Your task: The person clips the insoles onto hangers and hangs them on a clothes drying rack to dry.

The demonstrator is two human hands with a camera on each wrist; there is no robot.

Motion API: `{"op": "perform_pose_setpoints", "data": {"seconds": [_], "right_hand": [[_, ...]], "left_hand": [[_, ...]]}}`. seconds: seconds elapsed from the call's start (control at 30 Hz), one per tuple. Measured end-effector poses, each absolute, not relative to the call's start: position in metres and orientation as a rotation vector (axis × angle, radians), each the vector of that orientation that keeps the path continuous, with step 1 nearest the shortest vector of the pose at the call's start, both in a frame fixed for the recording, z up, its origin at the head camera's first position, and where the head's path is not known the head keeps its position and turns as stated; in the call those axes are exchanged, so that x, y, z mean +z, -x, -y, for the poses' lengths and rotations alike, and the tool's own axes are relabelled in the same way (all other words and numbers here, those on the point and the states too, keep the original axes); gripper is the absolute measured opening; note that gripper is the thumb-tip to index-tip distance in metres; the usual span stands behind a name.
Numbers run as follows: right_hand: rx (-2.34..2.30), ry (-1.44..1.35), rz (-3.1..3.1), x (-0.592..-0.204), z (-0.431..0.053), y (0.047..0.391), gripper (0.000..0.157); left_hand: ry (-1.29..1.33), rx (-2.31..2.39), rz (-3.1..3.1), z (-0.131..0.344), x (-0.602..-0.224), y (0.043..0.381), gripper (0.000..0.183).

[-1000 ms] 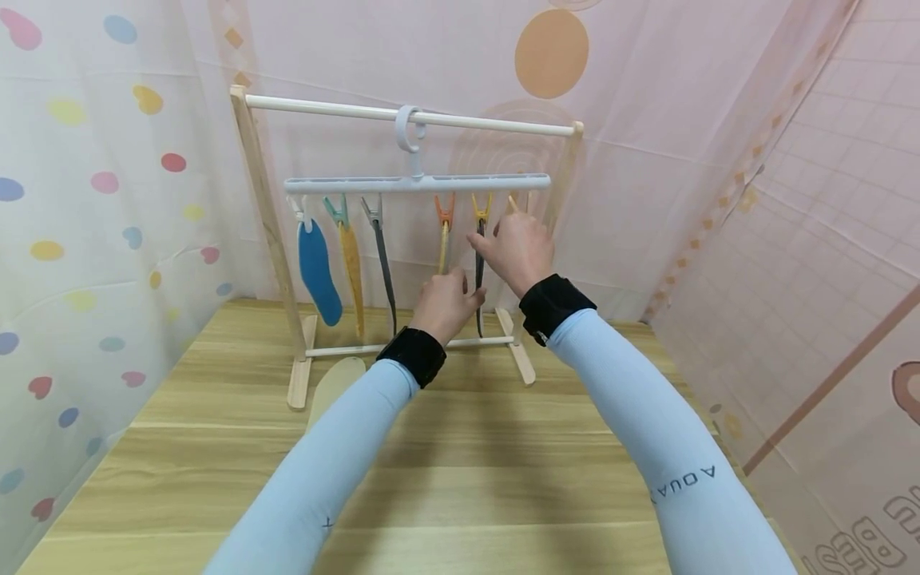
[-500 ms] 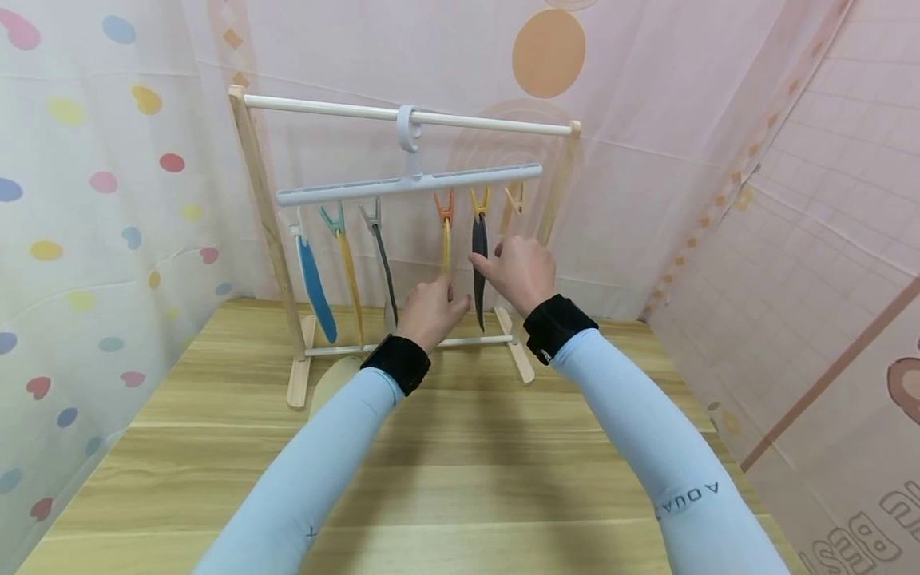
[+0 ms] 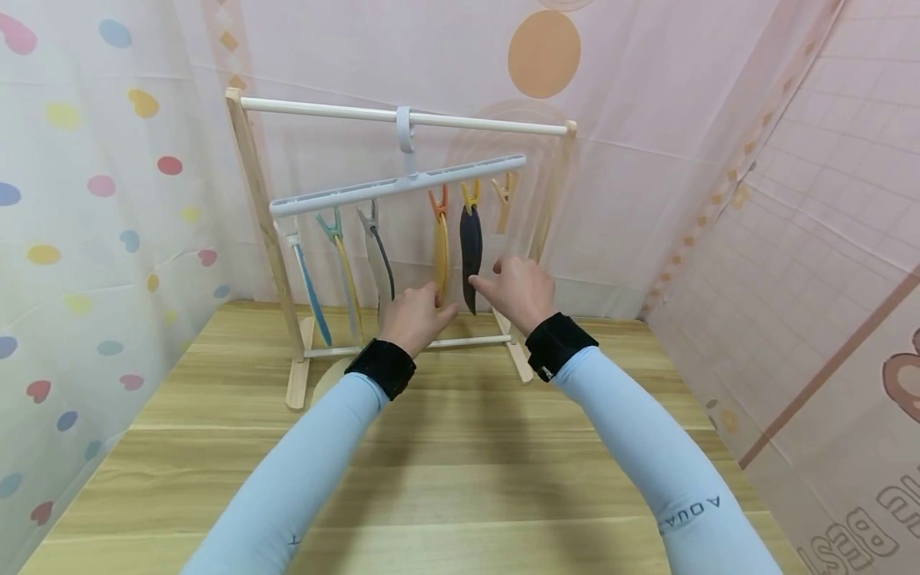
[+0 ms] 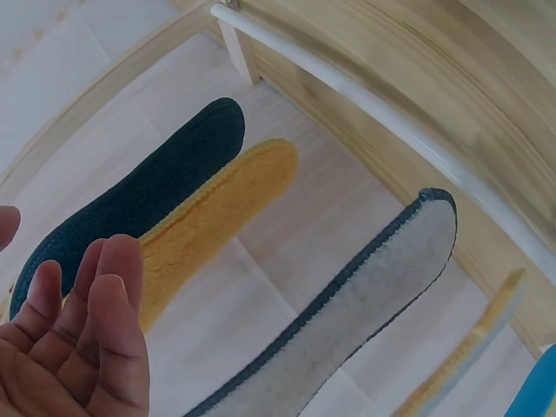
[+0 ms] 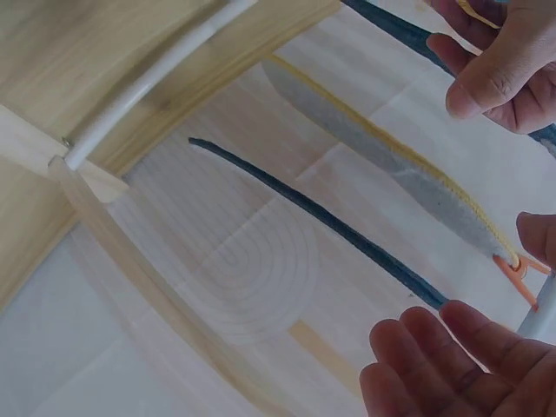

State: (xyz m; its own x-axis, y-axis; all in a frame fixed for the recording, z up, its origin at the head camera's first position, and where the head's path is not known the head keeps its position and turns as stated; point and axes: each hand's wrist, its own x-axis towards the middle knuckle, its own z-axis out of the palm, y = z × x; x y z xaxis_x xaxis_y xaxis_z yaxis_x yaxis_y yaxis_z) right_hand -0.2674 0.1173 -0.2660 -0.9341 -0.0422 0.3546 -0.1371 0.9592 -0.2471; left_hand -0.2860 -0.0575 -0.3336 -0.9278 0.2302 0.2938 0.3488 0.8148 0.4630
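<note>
A pale hanger hangs tilted, its right end higher. Clothespins under it hold several insoles: a blue insole leftmost, yellow and grey ones, a yellow insole on an orange clothespin, and a dark insole on a yellow clothespin. My left hand, fingers loosely bent, is below the yellow insole and holds nothing. My right hand is beside the dark insole's lower part; its fingers are loosely bent. Whether it touches that insole is unclear.
A pale peach clothespin hangs at the hanger's right end. The hanger's hook sits on the white top rod of a wooden stand. A pale insole lies on the table, partly behind the left forearm.
The hanger has swivelled and tilted, right end up, left end down, and the insoles have turned with it. My right hand has dropped away from the rightmost clothespin; my left hand has moved left and down.
</note>
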Motion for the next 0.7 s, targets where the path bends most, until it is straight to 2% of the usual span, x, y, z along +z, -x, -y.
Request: {"op": "perform_pose_setpoints", "data": {"seconds": [0.7], "right_hand": [[0.292, -0.21, 2.811, -0.305, -0.113, 0.25, 0.05]], "left_hand": [[0.456, -0.702, 2.932, 0.086, -0.336, 0.281, 0.037]]}}
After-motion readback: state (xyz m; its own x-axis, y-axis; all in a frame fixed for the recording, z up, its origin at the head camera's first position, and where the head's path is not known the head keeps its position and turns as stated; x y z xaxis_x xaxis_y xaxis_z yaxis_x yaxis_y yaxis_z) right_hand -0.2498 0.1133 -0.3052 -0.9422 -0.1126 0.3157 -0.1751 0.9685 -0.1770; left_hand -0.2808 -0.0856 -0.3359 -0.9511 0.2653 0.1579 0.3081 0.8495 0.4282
